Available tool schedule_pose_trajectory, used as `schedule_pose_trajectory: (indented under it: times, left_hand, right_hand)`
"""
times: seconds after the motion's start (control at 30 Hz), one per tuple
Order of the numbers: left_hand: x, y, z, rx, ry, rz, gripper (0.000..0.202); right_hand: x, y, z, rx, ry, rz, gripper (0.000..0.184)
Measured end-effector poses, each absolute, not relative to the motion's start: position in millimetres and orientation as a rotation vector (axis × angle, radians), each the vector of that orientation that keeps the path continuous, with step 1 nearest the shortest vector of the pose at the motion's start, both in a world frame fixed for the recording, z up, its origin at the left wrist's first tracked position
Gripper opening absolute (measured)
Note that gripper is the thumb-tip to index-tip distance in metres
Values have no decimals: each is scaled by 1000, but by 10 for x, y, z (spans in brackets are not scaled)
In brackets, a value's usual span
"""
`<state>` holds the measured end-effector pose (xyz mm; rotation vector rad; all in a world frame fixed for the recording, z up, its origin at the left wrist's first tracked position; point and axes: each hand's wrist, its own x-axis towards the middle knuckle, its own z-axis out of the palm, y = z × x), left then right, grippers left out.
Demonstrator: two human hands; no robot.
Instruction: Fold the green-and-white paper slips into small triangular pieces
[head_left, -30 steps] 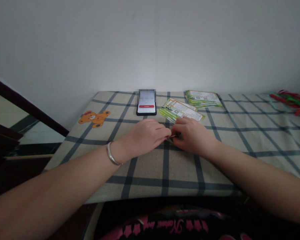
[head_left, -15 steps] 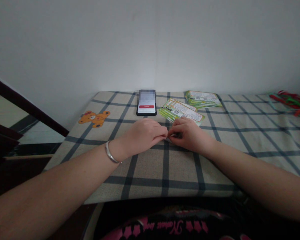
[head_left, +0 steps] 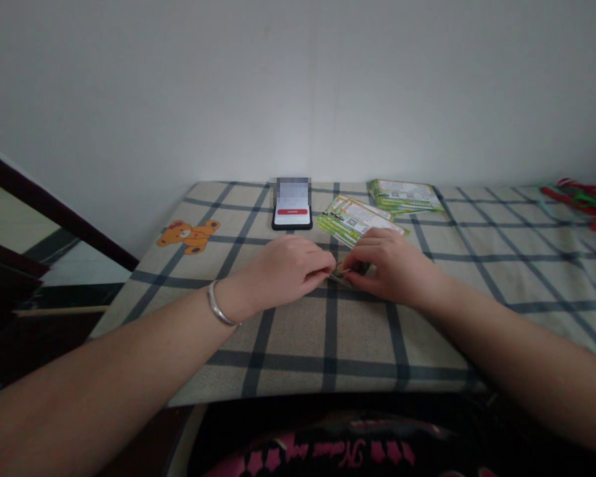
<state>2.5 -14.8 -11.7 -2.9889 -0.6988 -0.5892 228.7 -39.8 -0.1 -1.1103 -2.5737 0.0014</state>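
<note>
left hand [head_left: 295, 268]: fingers are closing tightly on a small, thin, greyish object [head_left: 340, 279], partly hidden | right hand [head_left: 397, 266]: curled fingers are pinching its other side | object is sitting between both hands, over the cream-and-grey checked, cloth-covered bench [head_left: 298, 338] | fanned green-and-white printed cards [head_left: 352, 222] are lying just beyond

A smooth silver bangle [head_left: 217, 305] rings the left wrist [head_left: 232, 301], and the forearms [head_left: 139, 364] are bare. The black garment [head_left: 328, 432] carries pink stars [head_left: 263, 460] and pink lettering [head_left: 345, 453].
</note>
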Motion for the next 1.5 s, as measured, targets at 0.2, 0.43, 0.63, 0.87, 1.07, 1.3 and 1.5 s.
schedule_pose_trajectory:
  times: [0.2, 0.43, 0.63, 0.87, 1.07, 1.3, 1.5]
  left_hand:
    - [27, -159, -103, -2972, -708, -558, 6]
    - [39, -168, -106, -2952, -698, -552, 8]
    - [48, -178, -100, -2952, -708, -541, 8]
    - [34, -169, -99, -2928, -751, -543, 8]
    - [23, -140, -114, -2911, -777, -519, 7]
    - [20, -138, -130, -2913, -787, -553, 4]
    - [19, -154, -158, -2926, -687, -554, 11]
  right_hand:
    - [2362, -420, 66, -1269, -2554, 59, 7]
    - [2290, -488, 73, -1226, -2612, -132, 8]
    - [2294, -452, 28, -1227, -2585, -44, 8]
    - [2403, -387, 37, -1084, -2590, 105, 12]
    - [2482, -322, -2, -975, -2550, 314, 12]
    - [2414, -340, -79, -958, -2523, 361, 6]
    - [2377, -374, -68, -939, -2589, 271, 10]
